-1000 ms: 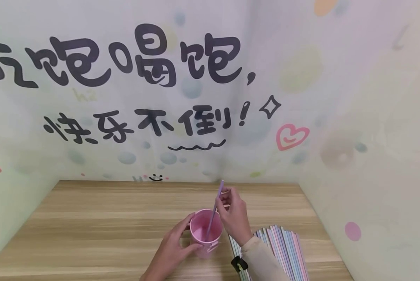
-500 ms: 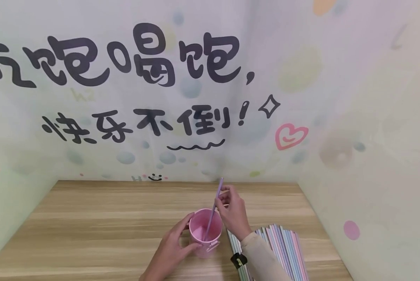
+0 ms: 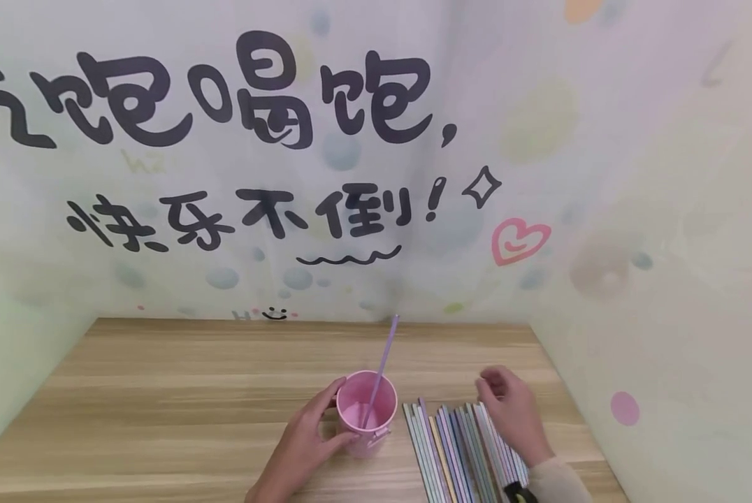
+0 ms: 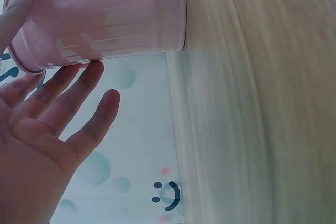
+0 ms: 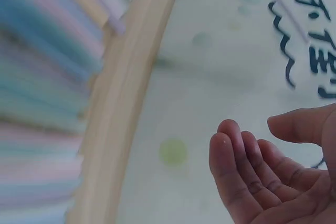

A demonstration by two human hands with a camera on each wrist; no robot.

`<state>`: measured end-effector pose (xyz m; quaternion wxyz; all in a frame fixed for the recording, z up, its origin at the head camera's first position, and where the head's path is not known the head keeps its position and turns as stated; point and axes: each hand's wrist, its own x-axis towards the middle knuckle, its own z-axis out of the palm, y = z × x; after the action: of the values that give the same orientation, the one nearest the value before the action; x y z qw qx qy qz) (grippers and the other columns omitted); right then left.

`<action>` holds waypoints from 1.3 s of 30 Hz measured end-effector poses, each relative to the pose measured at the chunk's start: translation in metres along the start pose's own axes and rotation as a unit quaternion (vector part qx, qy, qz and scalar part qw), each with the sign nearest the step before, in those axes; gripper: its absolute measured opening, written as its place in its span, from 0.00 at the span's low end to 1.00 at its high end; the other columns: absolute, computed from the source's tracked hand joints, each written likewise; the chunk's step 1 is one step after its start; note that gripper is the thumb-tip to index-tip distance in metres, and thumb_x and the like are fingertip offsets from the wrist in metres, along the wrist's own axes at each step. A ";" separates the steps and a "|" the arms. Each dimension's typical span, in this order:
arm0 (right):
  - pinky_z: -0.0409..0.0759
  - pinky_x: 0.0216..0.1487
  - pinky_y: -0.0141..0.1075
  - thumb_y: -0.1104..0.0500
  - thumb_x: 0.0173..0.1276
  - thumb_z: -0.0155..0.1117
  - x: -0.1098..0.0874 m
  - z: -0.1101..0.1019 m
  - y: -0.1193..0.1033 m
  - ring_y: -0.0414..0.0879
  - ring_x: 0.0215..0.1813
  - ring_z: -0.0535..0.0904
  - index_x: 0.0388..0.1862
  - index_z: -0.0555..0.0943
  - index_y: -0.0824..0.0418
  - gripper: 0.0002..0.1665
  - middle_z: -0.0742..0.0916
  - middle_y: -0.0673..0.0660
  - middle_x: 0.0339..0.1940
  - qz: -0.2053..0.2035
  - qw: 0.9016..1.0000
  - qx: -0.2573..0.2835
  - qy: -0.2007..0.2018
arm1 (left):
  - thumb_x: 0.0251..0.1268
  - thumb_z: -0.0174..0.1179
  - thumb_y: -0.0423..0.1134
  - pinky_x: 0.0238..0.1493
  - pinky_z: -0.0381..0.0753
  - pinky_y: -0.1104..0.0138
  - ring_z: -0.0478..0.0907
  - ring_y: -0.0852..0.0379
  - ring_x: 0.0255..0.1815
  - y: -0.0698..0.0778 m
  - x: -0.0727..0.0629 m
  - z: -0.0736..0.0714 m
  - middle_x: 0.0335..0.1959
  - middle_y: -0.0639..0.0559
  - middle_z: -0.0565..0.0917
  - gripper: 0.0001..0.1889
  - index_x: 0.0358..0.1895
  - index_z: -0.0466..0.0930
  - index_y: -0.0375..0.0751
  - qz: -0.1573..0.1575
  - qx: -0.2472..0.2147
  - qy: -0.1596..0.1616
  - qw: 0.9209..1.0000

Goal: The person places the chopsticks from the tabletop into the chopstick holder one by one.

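A pink bucket stands on the wood-grain table, its mouth tipped slightly toward the head camera. My left hand holds its side, thumb at the near face and fingers round the far side; the left wrist view shows the fingertips right at the wall. One thin purple stick, straw-like, leans inside the bucket with its top well above the rim. My right hand hovers over the far end of a row of pastel sticks, fingers loosely bent, thumb apart, nothing between them.
The sticks lie side by side at the right of the bucket, blurred in the right wrist view. A printed backdrop rises behind the table and along both sides. A dark band sits at my right wrist.
My right hand has let go of the purple stick and moved right, over the row of sticks. The stick now leans in the bucket by itself. My left hand keeps its hold.
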<state>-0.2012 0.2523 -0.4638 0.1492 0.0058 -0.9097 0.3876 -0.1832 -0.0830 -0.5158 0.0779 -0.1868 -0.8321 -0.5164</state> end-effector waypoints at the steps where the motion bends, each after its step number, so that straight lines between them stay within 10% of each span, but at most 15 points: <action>1: 0.84 0.38 0.31 0.66 0.70 0.64 -0.002 -0.007 0.009 0.43 0.34 0.83 0.45 0.81 0.67 0.07 0.87 0.57 0.33 0.009 1.000 -0.019 0.003 | 0.49 0.76 0.46 0.57 0.82 0.52 0.80 0.53 0.57 0.000 0.000 0.000 0.63 0.53 0.79 0.47 0.75 0.62 0.59 -0.004 0.001 0.000 1.000; 17: 0.83 0.42 0.53 0.60 0.67 0.62 -0.036 -0.044 0.097 0.59 0.40 0.84 0.42 0.83 0.74 0.15 0.88 0.65 0.36 0.146 0.977 -0.143 -0.060 | 0.49 0.77 0.41 0.57 0.81 0.54 0.80 0.50 0.56 -0.001 0.001 -0.002 0.62 0.53 0.80 0.47 0.76 0.63 0.55 -0.012 0.008 0.010 1.000; 39: 0.78 0.27 0.42 0.61 0.62 0.63 -0.036 -0.049 0.115 0.49 0.28 0.78 0.30 0.83 0.69 0.10 0.85 0.55 0.25 0.164 0.966 -0.170 -0.102 | 0.49 0.77 0.42 0.59 0.81 0.54 0.80 0.56 0.57 -0.002 0.001 0.002 0.63 0.55 0.79 0.47 0.75 0.64 0.53 -0.007 -0.001 0.006 1.000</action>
<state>-0.1679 0.3633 -0.5224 -0.0111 -0.1291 -0.9613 0.2433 -0.1851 -0.0819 -0.5178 0.0791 -0.1774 -0.8325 -0.5189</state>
